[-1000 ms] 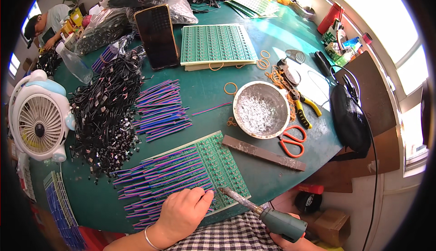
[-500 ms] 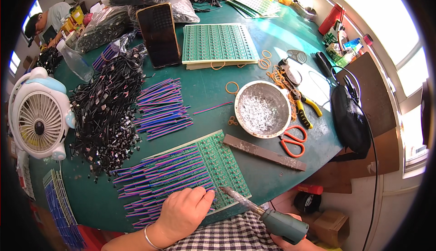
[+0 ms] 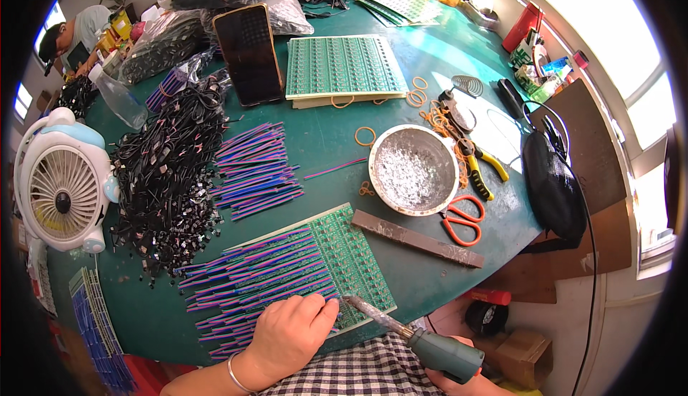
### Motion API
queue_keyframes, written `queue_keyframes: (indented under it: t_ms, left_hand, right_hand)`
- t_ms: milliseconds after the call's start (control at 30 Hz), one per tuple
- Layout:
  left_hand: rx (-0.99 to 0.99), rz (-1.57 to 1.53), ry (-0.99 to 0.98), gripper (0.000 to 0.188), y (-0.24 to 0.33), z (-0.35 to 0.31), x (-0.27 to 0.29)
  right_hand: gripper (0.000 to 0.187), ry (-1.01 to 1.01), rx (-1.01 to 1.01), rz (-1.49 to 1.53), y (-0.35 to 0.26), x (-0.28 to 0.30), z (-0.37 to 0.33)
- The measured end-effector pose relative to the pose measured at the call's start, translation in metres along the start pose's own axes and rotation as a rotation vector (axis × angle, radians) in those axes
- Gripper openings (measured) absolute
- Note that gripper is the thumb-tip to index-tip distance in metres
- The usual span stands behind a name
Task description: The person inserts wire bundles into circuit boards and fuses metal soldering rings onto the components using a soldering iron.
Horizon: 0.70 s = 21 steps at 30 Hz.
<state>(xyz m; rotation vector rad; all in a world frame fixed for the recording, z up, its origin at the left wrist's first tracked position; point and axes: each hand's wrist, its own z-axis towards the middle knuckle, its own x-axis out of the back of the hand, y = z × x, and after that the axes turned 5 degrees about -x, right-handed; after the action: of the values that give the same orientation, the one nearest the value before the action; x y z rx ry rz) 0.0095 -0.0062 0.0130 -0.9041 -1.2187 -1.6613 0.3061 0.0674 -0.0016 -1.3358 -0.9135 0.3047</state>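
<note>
A green circuit board panel lies near the table's front edge, with rows of blue and pink wires across its left part. My left hand rests over the panel's near side, its thumb and forefinger pinched on the end of a wire. In my right hand is a soldering iron with a dark green handle. Its metal tip points left and touches or nearly touches the board just right of my left fingertips; I cannot tell which.
Beyond the panel are a brown bar, a bowl of silvery bits, orange-handled scissors and yellow-black pliers. Loose wires, black cables, a phone, stacked boards and a fan stand around.
The soldering iron and my right hand have shifted slightly left, bringing the tip closer to my left fingers. My left hand stays in place.
</note>
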Motion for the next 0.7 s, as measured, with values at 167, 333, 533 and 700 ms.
queue_keyframes:
  t_ms: [167,333,533,700]
  left_hand:
    - [-0.021,0.006,-0.017,0.020,0.001,0.003,0.003]
    - [-0.029,0.047,-0.043,0.021,0.002,0.003,0.003]
    - [-0.051,0.047,-0.050,0.023,0.003,0.005,0.006]
    - [-0.030,0.041,-0.058,0.022,0.003,0.004,0.006]
  right_hand:
    - [0.055,-0.003,0.011,-0.017,-0.012,0.000,0.001]
    - [0.055,-0.027,0.037,-0.012,-0.013,0.000,0.005]
    - [0.048,-0.061,-0.085,-0.156,-0.007,0.004,-0.005]
    - [0.045,-0.004,-0.046,-0.135,-0.007,0.001,-0.005]
